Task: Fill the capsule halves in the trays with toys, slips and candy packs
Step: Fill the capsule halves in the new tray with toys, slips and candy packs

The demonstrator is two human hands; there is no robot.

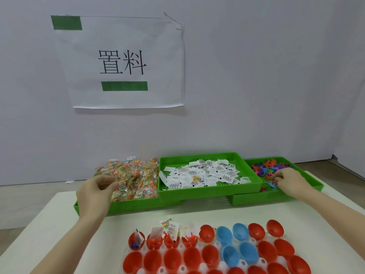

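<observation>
The candy packs (130,178) heaped in the left green tray (126,206) look light, crinkly and slippery, so I'd pinch one by a sealed edge, and the small plastic toys (270,169) in the right tray (308,186) seem stiff and best nipped between fingertips. The left hand (96,190) reaches forward with fingers curled over the packs (whether it actually grips one I cannot tell), while the right hand (288,180) stretches out and pinches at a toy. The capsule halves (209,254) sit nearest, four holding fillings.
</observation>
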